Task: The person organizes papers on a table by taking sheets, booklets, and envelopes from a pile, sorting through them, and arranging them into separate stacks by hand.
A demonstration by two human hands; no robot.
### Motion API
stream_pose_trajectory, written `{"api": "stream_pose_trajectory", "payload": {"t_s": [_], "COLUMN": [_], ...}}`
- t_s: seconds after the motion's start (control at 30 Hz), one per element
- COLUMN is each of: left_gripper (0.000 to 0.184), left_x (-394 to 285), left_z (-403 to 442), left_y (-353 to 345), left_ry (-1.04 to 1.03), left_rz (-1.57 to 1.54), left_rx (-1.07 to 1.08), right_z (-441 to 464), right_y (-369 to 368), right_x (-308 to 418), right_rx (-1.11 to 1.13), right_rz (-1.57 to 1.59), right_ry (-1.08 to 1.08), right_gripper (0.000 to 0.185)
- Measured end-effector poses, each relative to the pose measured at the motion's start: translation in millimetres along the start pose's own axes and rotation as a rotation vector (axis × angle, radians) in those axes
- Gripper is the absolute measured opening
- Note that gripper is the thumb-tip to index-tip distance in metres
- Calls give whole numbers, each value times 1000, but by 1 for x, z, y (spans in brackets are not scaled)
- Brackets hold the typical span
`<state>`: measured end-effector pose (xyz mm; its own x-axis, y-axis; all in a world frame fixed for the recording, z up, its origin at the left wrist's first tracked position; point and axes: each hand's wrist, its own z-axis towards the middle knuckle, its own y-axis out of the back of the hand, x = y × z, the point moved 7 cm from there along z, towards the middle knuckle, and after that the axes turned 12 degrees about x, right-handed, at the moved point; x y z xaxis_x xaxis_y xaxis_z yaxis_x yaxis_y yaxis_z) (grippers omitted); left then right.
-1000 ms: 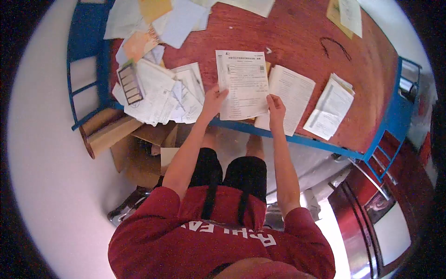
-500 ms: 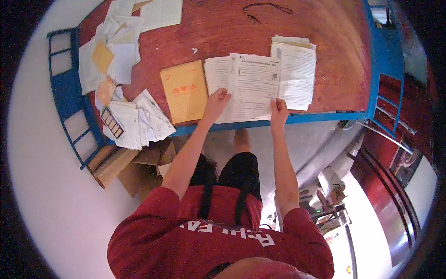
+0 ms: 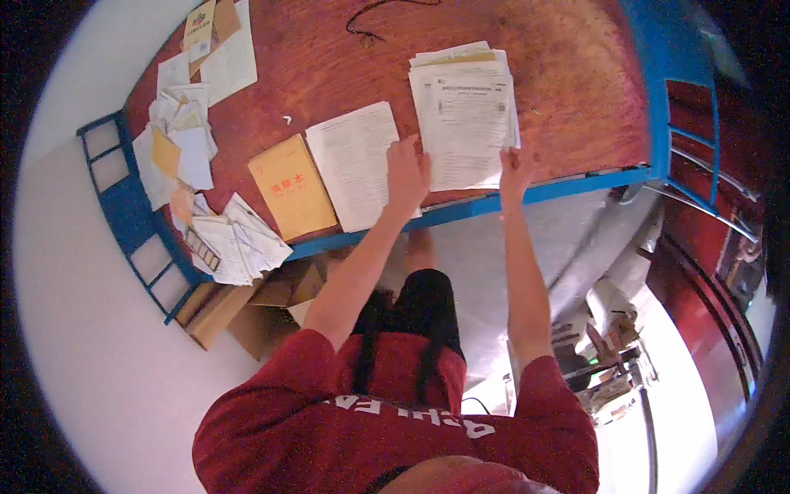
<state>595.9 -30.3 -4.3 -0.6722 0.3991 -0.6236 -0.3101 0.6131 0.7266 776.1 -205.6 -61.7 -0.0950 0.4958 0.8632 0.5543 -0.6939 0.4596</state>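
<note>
A printed paper sheet [image 3: 465,123] lies over the right-hand stack of papers [image 3: 448,58], whose upper edges show beyond it. My right hand [image 3: 513,174] pinches the lower right edge of this sheet. Curled fingers of my left hand [image 3: 407,179] are at its lower left edge, beside the left-hand stack of printed papers [image 3: 352,160]; that hand is slightly blurred. Left of that stack rests a tan exercise book [image 3: 294,188] with orange characters on its cover.
Loose papers [image 3: 193,156] and a heap of sheets [image 3: 239,243] cover the table's left side. A dark cord [image 3: 362,33] lies at the far edge. Blue metal rails [image 3: 527,193] border the red tabletop [image 3: 568,107]. Cardboard boxes [image 3: 271,300] stand below left.
Both hands have carried the printed sheet rightward from over the left stack onto the right stack. The left stack is now more exposed. The camera view has shifted slightly.
</note>
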Motion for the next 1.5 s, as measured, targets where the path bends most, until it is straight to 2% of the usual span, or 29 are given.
{"api": "stream_pose_trajectory", "payload": {"t_s": [0.07, 0.13, 0.17, 0.2, 0.23, 0.27, 0.33, 0.37, 0.4, 0.47, 0.5, 0.63, 0.7, 0.73, 0.83, 1.0, 1.07, 1.13, 1.2, 1.27, 1.33, 1.37, 1.4, 1.47, 1.5], "left_gripper": [41, 41, 41, 41, 40, 39, 39, 39, 38, 39, 41, 42, 40, 40, 35, 32, 31, 29, 26, 27, 26, 25, 25, 25, 25], "left_x": [-12, -40, -47, -41, -32, -23, -29, -29, -28, -27, -27, -28, -21, -16, 13, 78, 111, 142, 175, 223, 258, 275, 287, 319, 330], "left_z": [7, 13, 14, 18, 18, 17, 18, 18, 18, 17, 17, 19, 15, 10, -8, -58, -75, -93, -109, -126, -139, -146, -152, -165, -173], "left_y": [-5, -24, -33, -45, -60, -75, -68, -67, -66, -64, -63, -58, -40, -35, -13, 31, 48, 71, 93, 105, 125, 135, 147, 167, 182], "left_ry": [2, -324, -403, -404, -418, -433, -407, -407, -406, -413, -422, -400, -324, -317, -96, -95, -60, 69, 149, 211, 236, 246, 267, 382, 448], "left_rz": [-37, 131, 207, 200, 263, 326, 312, 299, 287, 306, 321, 230, 16, 21, -129, -134, -157, -201, -268, -383, -392, -391, -403, -566, -618], "left_rx": [98, 135, 167, 158, 205, 256, 243, 239, 237, 246, 254, 298, 205, 194, 246, 38, -19, -69, -112, -218, -268, -292, -306, -310, -278], "right_z": [13, 18, 17, 18, 17, 13, 1, 0, -2, -9, -10, -10, -9, -11, -20, -52, -65, -80, -95, -112, -126, -133, -142, -161, -168], "right_y": [-4, -6, -6, -4, 0, 4, -4, -13, -17, -40, -40, -41, -37, -40, -53, -97, -131, -163, -202, -243, -286, -310, -329, -369, -393], "right_x": [-12, -20, -18, -12, 4, 18, 70, 72, 63, 32, 37, 50, 61, 65, 65, 100, 113, 129, 141, 162, 157, 157, 166, 174, 165], "right_rx": [86, 109, 61, 7, 71, 68, 84, 251, 251, 435, 428, 385, 277, 283, 341, 426, 537, 589, 683, 734, 794, 833, 858, 902, 939], "right_rz": [-131, -74, -65, -58, -320, -327, -782, -821, -820, -682, -634, -681, -575, -569, -471, -337, -293, -267, -205, -172, -128, -132, -145, -147, -97], "right_ry": [-118, -147, -106, -62, -53, -53, 297, 296, 293, 293, 299, 281, 345, 357, 252, 382, 409, 456, 381, 437, 274, 279, 283, 135, 175], "right_gripper": [19, 19, 21, 23, 29, 29, 39, 45, 45, 45, 40, 38, 35, 35, 28, 17, 14, 15, 13, 12, 15, 20, 20, 14, 16]}}
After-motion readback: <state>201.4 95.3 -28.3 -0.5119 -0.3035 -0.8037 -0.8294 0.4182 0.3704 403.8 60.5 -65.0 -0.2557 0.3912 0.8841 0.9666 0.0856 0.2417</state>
